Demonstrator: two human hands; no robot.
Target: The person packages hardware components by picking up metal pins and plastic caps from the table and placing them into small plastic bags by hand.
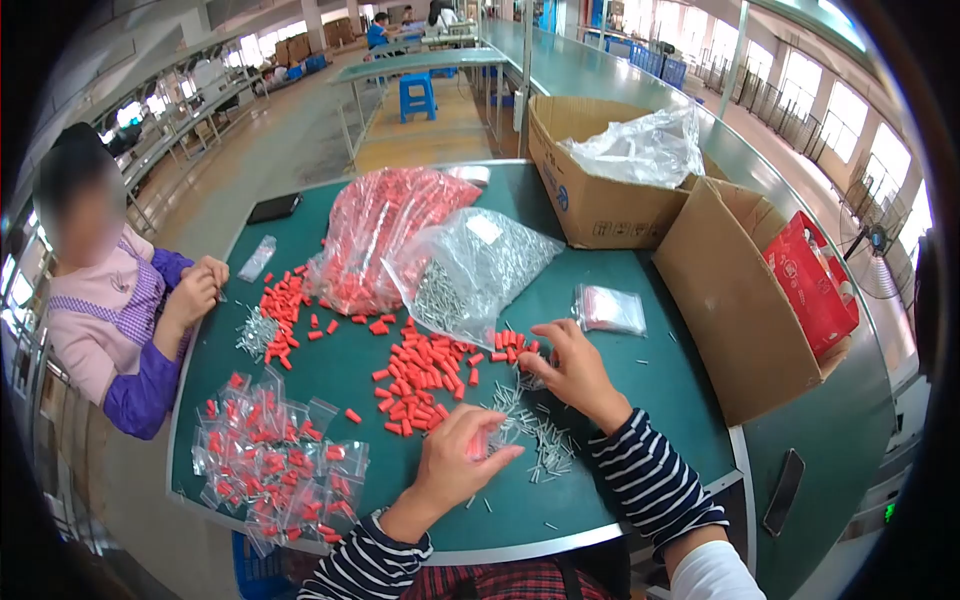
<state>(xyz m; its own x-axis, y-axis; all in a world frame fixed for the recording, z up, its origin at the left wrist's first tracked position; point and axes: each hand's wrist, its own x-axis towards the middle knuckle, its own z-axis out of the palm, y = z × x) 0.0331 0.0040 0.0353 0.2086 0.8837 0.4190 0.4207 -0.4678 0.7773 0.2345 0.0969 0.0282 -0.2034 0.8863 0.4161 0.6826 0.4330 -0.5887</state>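
Note:
My left hand is closed around a small clear plastic bag with red showing inside. The fingers partly hide the bag. My right hand reaches over the table with curled fingers apart, its fingertips right by a few red plastic plugs. Between my hands lies a loose heap of thin silver screws. Beyond my left hand is a bigger pile of red plastic plugs. Filled small bags with red plugs and silver pieces are heaped on the left.
Behind the piles sit a large bag of red plugs and a clear bag of screws. Cardboard boxes stand at the right, near a packet of small bags. A co-worker sits at the left edge, hands together.

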